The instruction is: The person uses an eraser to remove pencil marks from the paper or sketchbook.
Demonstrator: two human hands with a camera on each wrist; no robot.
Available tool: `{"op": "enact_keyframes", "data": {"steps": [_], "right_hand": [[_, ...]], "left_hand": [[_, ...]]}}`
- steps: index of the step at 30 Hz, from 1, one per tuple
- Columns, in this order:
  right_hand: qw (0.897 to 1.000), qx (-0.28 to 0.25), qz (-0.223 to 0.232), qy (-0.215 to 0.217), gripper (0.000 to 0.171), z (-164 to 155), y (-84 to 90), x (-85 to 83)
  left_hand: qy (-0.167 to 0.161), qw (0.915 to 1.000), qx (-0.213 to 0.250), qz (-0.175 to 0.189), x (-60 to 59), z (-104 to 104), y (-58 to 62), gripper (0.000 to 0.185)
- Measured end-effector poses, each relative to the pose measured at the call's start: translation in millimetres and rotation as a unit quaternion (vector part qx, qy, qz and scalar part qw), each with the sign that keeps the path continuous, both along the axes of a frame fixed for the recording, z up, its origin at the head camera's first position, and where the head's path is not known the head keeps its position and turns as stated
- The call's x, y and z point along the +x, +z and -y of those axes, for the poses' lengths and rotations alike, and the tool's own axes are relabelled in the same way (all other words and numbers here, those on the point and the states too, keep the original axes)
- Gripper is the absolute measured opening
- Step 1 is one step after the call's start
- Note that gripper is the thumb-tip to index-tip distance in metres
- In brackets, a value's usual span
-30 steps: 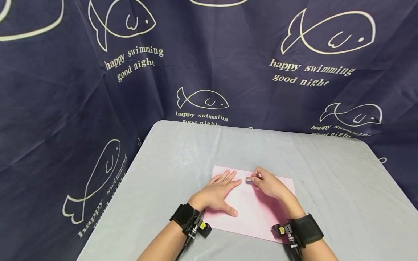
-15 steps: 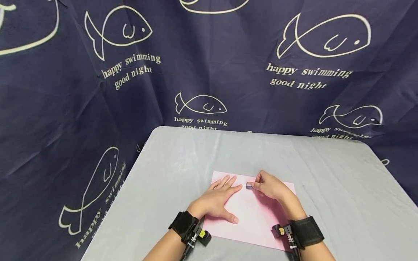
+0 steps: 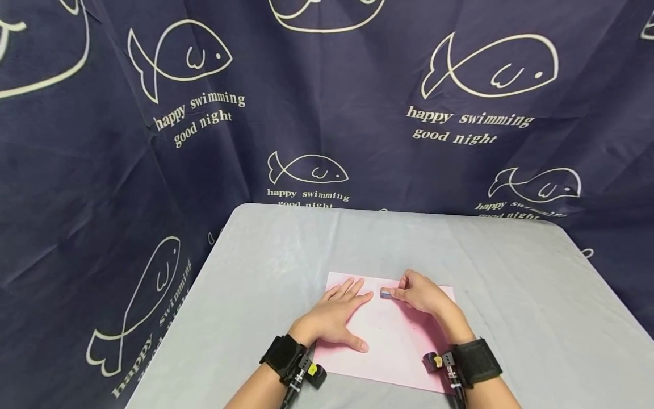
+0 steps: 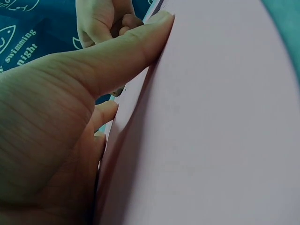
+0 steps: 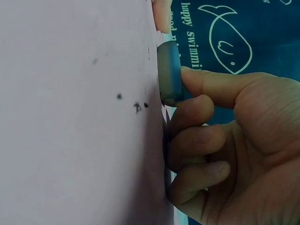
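A pink sheet lies flat on the table. My left hand rests on its left part, palm down, with fingers spread and thumb stretched out to the right. In the left wrist view the thumb touches the sheet. Near the sheet's far edge my right hand grips a small blue and grey eraser and holds it against the paper. The right thumb presses along the eraser's blue side while the other fingers are curled. Just right of my left fingertips, the eraser shows only partly.
Small dark crumbs or marks lie on the sheet near the eraser. A grey tabletop surrounds the paper. Behind it hangs a dark blue curtain with white fish prints. Both wrists wear black straps with cameras.
The head view has tilted up, so the table sits lower. My right thumb has straightened along the eraser, which shifts only slightly. The left hand stays in place on the sheet.
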State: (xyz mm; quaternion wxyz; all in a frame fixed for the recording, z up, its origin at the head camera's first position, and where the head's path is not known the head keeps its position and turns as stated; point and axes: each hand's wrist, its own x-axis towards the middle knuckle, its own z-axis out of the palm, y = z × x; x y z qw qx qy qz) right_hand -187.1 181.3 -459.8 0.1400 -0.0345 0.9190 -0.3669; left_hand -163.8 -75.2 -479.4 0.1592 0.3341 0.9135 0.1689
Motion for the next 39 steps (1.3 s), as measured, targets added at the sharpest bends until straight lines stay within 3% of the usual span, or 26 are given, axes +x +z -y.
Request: {"op": "enact_keyframes", "data": {"steps": [12, 25, 34, 39], "right_hand": [[1.0, -0.006, -0.001, -0.009, 0.026, -10, -8.5, 7.4], [1.0, -0.002, -0.012, 0.005, 0.028, -3, -9.3, 2.8], [0.999, -0.032, -0.008, 0.024, 0.026, -7, -8.1, -4.0], [0.998, -0.049, -0.015, 0.041, 0.024, -9, -0.6, -6.5]], "left_hand": [[-0.005, 0.9999, 0.005, 0.01, -0.1, -7, -5.1, 0.113], [-0.001, 0.9999, 0.011, -0.001, 0.6, 1, -8.3, 0.113], [-0.007, 0.9998, 0.018, 0.004, -4.4, 1, -3.2, 0.111], [0.003, 0.999, 0.045, 0.002, -6.4, 4, 0.7, 0.098]]}}
